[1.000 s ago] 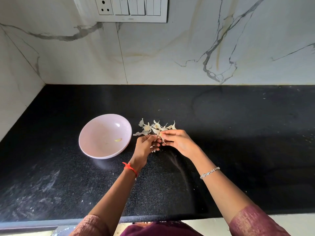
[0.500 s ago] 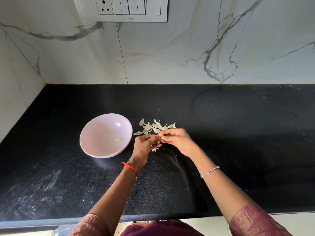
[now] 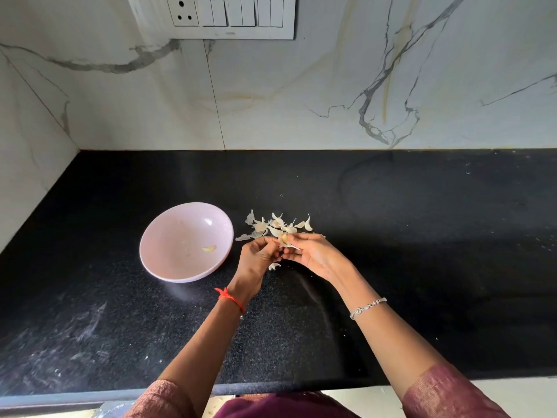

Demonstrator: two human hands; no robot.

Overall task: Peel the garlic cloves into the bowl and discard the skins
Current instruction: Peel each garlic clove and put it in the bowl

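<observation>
A pale pink bowl (image 3: 168,260) sits on the black counter with one peeled garlic clove (image 3: 209,248) inside. Right of it lies a small heap of garlic skins and cloves (image 3: 275,226). Just in front of the heap my left hand (image 3: 256,260) and my right hand (image 3: 316,254) meet above the counter. Between their fingertips they pinch a garlic clove (image 3: 284,238) with loose papery skin hanging from it. A scrap of skin (image 3: 273,266) lies on the counter under the hands.
The black counter (image 3: 422,251) runs wide to the right and ends at a front edge near my body. A marble wall stands behind, with a switch panel (image 3: 229,13) high up, and a side wall closes the left corner.
Both hands stay in place above the counter, fingers working at the clove. More skin now hangs loose from it. Bowl and heap have not moved.
</observation>
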